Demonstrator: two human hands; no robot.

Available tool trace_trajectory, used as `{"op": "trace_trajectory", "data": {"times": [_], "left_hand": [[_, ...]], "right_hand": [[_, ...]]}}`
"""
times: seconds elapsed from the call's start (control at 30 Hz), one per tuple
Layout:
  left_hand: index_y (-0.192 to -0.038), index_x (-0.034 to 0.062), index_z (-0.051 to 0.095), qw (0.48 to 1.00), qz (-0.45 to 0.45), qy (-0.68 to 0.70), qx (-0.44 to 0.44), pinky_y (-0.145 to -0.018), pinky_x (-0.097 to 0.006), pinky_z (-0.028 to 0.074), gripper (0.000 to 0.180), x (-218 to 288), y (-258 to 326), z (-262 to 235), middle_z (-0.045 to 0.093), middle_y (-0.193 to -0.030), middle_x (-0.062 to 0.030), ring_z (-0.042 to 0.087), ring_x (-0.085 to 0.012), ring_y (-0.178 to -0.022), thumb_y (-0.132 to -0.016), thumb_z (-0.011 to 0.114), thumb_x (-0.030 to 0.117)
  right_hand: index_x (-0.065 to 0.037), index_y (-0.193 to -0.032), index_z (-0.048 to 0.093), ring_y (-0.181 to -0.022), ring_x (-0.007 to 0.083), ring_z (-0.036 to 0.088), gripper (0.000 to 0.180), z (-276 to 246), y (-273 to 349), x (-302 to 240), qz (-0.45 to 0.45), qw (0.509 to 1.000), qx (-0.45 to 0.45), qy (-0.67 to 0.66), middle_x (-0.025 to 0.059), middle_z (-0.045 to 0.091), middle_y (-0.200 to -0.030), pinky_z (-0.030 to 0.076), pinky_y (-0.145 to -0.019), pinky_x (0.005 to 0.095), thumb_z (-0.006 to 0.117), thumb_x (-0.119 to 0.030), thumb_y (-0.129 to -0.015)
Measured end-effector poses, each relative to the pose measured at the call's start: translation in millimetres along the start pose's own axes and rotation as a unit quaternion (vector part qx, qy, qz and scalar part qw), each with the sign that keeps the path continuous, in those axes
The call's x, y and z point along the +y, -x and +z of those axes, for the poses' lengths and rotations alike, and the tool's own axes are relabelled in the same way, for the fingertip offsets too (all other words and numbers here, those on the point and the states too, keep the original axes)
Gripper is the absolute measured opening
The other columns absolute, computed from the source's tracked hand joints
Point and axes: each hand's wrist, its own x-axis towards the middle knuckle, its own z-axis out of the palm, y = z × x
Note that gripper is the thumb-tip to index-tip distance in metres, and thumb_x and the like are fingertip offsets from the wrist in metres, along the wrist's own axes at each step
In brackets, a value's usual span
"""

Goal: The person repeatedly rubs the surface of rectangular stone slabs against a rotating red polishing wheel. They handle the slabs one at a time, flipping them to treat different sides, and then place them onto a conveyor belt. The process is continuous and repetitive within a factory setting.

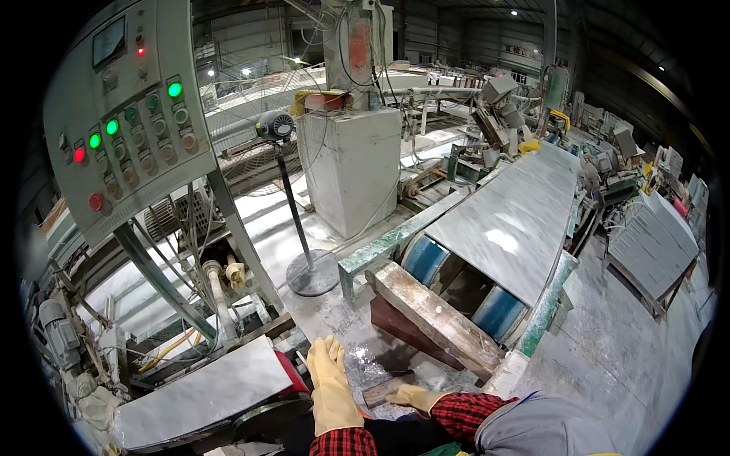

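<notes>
My left hand [332,384], in a cream rubber glove and a red-and-black checked sleeve, reaches forward with its fingers stretched out and nothing visible in them. It is beside the end of a grey-white stone slab [205,395] lying on a conveyor with a red roller end [292,372]. Lower and to the right, my right hand [416,397], gloved the same way, points leftward with its fingers loosely extended. It is nearest a short wooden block [386,390] by the floor; contact between them is unclear.
A long marble slab [506,220] rests on a conveyor with blue rollers [426,260] ahead right, a thick beam [437,319] across its near end. A control panel [125,114] with lit buttons stands left, a pedestal fan [287,167] beyond it. Stacked slabs [654,243] lean at right.
</notes>
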Motion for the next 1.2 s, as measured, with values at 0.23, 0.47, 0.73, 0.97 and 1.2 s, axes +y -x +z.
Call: {"op": "trace_trajectory", "data": {"times": [0.23,0.47,0.73,0.97,1.2], "left_hand": [[-0.125,0.0091,0.046,0.998,-0.02,-0.054,-0.004,-0.092,-0.038,0.049,0.039,-11,-1,33,0.056,-0.127,-0.0143,0.057,-0.0288,-0.112,-0.094,0.057,0.029],[-0.119,0.009,0.049,0.994,-0.013,-0.112,0.009,-0.088,-0.034,0.05,0.035,-5,-7,31,0.06,-0.119,-0.012,0.06,-0.0229,-0.104,-0.092,0.061,0.028],[-0.12,0.0067,0.051,0.971,-0.037,-0.234,-0.021,-0.082,-0.028,0.051,0.036,-20,-18,48,0.062,-0.115,-0.0089,0.06,-0.0163,-0.095,-0.093,0.058,0.03],[-0.13,-0.0029,0.046,0.946,-0.057,-0.312,-0.068,-0.084,-0.028,0.05,0.045,-33,-22,69,0.062,-0.115,-0.0128,0.061,-0.0165,-0.095,-0.095,0.055,0.024],[-0.134,-0.0021,0.044,0.92,-0.066,-0.372,-0.102,-0.087,-0.028,0.048,0.048,-33,-19,75,0.063,-0.113,-0.0112,0.059,-0.0155,-0.098,-0.095,0.054,0.024]], "right_hand": [[-0.006,-0.115,0.064,-0.094,0.0202,0.064,0.039,-97,-2,-2,-0.171,0.942,0.199,-0.208,0.0112,0.068,-0.103,0.048,-0.086,0.0314,0.054,-0.034,-0.09],[-0.007,-0.108,0.064,-0.086,0.0318,0.064,0.029,-267,66,-41,-0.11,0.916,0.386,-0.008,0.0156,0.067,-0.092,0.05,-0.078,0.0368,0.063,-0.016,-0.08],[-0.007,-0.121,0.052,-0.098,0.0325,0.058,0.053,-351,39,97,0.131,0.772,0.555,0.281,0.0145,0.058,-0.109,0.046,-0.084,0.0414,0.065,-0.015,-0.07],[-0.004,-0.144,0.036,-0.113,0.0351,0.056,0.052,-373,8,101,0.311,0.838,0.363,0.263,0.0247,0.051,-0.132,0.047,-0.09,0.0406,0.041,-0.015,-0.093],[0.0,-0.143,0.035,-0.112,0.0359,0.056,0.055,-350,12,75,0.273,0.825,0.318,0.379,0.0268,0.053,-0.125,0.048,-0.085,0.0423,0.046,-0.014,-0.092]]}}
